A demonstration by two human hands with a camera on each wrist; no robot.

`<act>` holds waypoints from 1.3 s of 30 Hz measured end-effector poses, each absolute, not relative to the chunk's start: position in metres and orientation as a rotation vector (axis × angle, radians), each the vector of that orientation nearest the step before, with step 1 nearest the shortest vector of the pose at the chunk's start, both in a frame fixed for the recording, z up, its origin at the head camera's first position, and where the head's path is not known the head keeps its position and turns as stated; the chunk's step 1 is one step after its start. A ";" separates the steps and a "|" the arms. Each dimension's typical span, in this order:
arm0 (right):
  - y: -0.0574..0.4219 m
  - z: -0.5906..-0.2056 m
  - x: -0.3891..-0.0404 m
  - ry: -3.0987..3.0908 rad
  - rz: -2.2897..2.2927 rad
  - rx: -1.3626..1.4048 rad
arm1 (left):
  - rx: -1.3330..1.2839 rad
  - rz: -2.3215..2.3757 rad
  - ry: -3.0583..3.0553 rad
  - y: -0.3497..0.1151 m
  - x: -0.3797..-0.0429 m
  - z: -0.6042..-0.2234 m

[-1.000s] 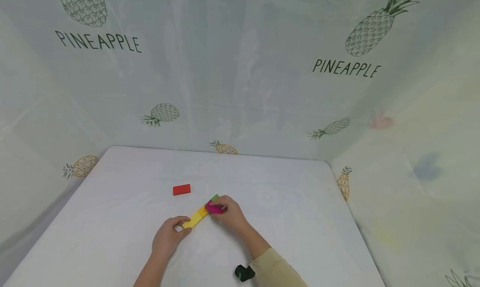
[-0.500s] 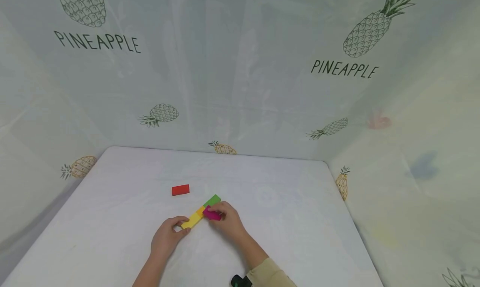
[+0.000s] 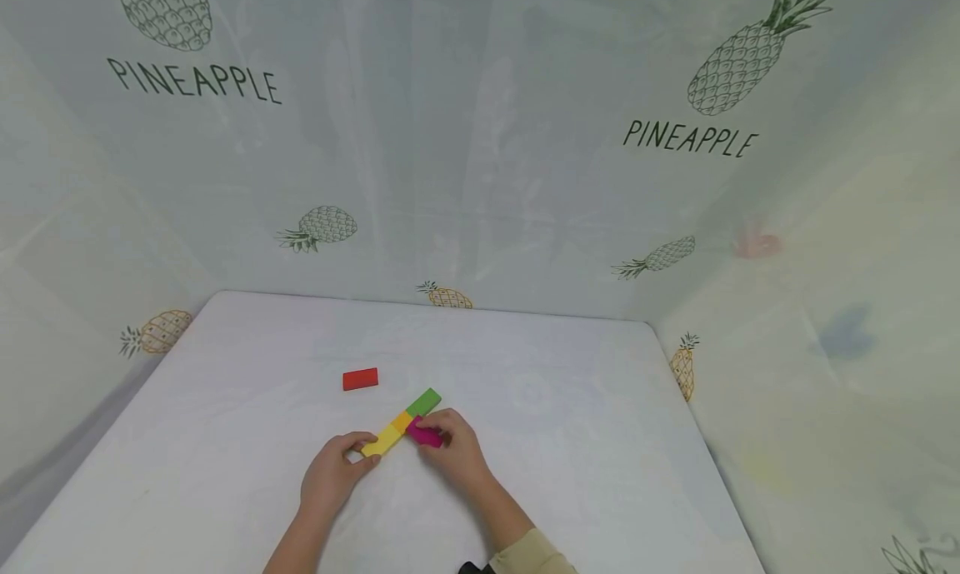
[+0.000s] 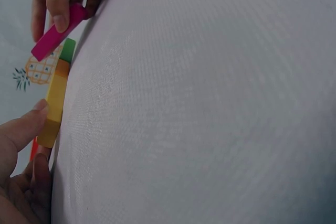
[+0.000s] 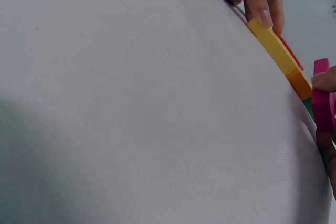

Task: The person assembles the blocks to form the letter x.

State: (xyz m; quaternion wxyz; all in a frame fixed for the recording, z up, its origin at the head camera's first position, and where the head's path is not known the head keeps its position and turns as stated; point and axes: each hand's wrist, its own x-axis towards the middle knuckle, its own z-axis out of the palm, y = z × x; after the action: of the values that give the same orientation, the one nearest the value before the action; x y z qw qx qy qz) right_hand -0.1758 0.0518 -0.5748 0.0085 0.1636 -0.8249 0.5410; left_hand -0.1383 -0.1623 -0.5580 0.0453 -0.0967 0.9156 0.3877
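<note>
A yellow block (image 3: 384, 441), an orange block (image 3: 402, 421) and a green block (image 3: 424, 402) lie end to end in a slanting row on the white table. My left hand (image 3: 332, 478) grips the near end of the yellow block between thumb and fingers. With its thumb and fingers, my right hand (image 3: 461, 453) pinches a magenta block (image 3: 425, 433). In the head view, that block's left end is right at the side of the orange block. The left wrist view shows the magenta block (image 4: 59, 32) tilted and raised above the row's top.
A red block (image 3: 361, 379) lies by itself behind the row, to the left. A dark object (image 3: 471, 568) pokes out beside my right sleeve at the bottom edge. A pineapple-print sheet (image 3: 480, 166) hangs behind the table (image 3: 570, 391).
My right hand has brought the magenta block nearer to me, off the top of the row to its near side, uncovering the green block. My left hand keeps its grip on the yellow block.
</note>
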 end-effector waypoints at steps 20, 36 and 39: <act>0.047 -0.586 -0.167 -2.537 1.697 0.386 | -0.320 1.176 2.788 -0.162 -0.139 -0.558; 0.047 -0.586 -0.164 -2.625 1.538 0.431 | -0.328 1.169 2.790 -0.161 -0.138 -0.558; 0.047 -0.587 -0.164 -2.635 1.515 0.429 | -0.324 1.173 2.791 -0.161 -0.138 -0.557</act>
State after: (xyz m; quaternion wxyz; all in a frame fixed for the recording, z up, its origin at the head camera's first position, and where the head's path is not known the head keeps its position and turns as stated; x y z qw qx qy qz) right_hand -0.1640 0.0465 -0.5869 0.0360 0.1398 -0.8578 0.4932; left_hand -0.1378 -0.1612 -0.5574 0.0484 -0.1062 0.9156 0.3848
